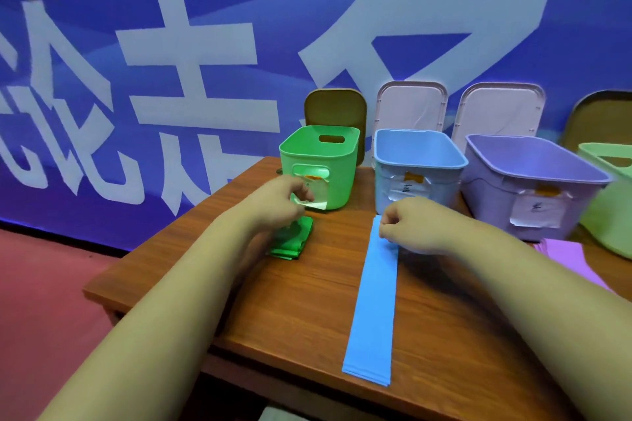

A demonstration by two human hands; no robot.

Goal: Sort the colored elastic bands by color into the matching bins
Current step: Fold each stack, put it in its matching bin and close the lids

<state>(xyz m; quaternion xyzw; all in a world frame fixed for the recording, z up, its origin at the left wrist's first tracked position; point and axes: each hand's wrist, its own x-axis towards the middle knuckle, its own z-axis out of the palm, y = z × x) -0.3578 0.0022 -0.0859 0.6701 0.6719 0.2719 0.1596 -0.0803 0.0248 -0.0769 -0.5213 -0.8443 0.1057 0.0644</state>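
Note:
A long flat blue band (372, 311) lies stretched along the wooden table (307, 311), its far end under my right hand (407, 229), whose curled fingers pinch that end. A folded green band (294, 239) lies in front of the green bin (321, 164). My left hand (284, 202) sits over its near edge with fingers curled; whether it grips the green band is hidden. A blue bin (419, 167) stands behind the blue band, a purple bin (533, 184) to its right. A purple band (567, 256) lies at the right.
A pale green bin (608, 202) shows at the far right edge. Lids lean against the blue banner wall behind the bins. Paper labels are taped to the bin fronts. The table's left edge drops to a red floor.

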